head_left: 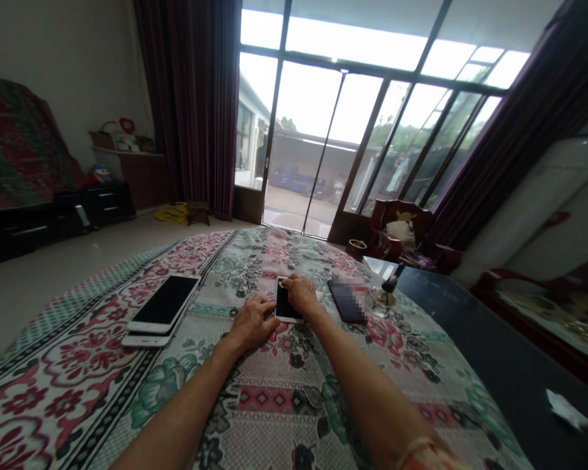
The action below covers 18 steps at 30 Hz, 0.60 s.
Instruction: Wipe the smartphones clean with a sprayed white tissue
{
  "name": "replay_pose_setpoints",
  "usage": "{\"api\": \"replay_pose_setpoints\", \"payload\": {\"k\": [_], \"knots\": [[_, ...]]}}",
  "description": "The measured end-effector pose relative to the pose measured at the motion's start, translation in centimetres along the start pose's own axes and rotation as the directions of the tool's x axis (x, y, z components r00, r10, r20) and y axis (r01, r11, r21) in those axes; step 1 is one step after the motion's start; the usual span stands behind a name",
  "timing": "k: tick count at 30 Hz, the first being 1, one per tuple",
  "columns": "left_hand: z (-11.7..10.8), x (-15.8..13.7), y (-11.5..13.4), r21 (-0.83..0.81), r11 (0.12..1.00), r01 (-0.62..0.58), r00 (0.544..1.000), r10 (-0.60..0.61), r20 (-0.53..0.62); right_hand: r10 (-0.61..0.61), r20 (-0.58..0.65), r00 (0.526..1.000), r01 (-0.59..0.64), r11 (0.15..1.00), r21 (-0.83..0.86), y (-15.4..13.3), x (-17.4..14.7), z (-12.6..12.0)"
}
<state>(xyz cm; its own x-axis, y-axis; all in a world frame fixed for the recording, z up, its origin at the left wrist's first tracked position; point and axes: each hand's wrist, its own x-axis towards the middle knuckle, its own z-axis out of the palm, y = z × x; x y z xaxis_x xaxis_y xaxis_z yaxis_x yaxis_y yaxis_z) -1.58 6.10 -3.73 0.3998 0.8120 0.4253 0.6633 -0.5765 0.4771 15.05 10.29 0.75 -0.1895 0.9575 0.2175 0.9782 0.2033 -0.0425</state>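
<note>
A white-framed smartphone point(284, 308) with a dark screen lies face up on the patterned tablecloth point(269, 391). At its left edge is my left hand point(253, 320), its thumb and fingers closed against the side of the phone. My right hand point(300, 294) rests over the upper right of the screen with its fingers bent down and pressed together. A bit of white shows beside that hand; whether something is under the fingers is hidden. To the left, another white smartphone point(164, 301) is stacked on a second one point(147, 340), slightly offset.
Right of my hands lies a dark phone point(345, 303), partly blurred out. Beyond it stands a small clear glass object point(383, 297). A dark tabletop point(475, 333) with a crumpled white tissue point(567, 410) is at the right. A wooden chair point(402, 228) stands by the glass doors.
</note>
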Motion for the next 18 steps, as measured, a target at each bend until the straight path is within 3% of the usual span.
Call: {"api": "replay_pose_setpoints", "payload": {"k": [6, 13, 18], "knots": [[0.0, 0.0, 0.2, -0.011, 1.000, 0.015, 1.000, -0.015, 0.001, -0.055, 0.012, 0.998, 0.055, 0.998, 0.005, -0.5, 0.9, 0.0], [-0.2, 0.0, 0.2, -0.028, 1.000, 0.007, 1.000, -0.007, 0.015, -0.273, -0.056, 0.960, 0.277, 0.956, 0.098, -0.1, -5.0, -0.5], [-0.1, 0.1, 0.0, -0.013, 1.000, 0.009, 1.000, -0.009, -0.003, -0.339, -0.101, 0.935, 0.352, 0.923, 0.157, 0.5, -7.9, -0.7]]}}
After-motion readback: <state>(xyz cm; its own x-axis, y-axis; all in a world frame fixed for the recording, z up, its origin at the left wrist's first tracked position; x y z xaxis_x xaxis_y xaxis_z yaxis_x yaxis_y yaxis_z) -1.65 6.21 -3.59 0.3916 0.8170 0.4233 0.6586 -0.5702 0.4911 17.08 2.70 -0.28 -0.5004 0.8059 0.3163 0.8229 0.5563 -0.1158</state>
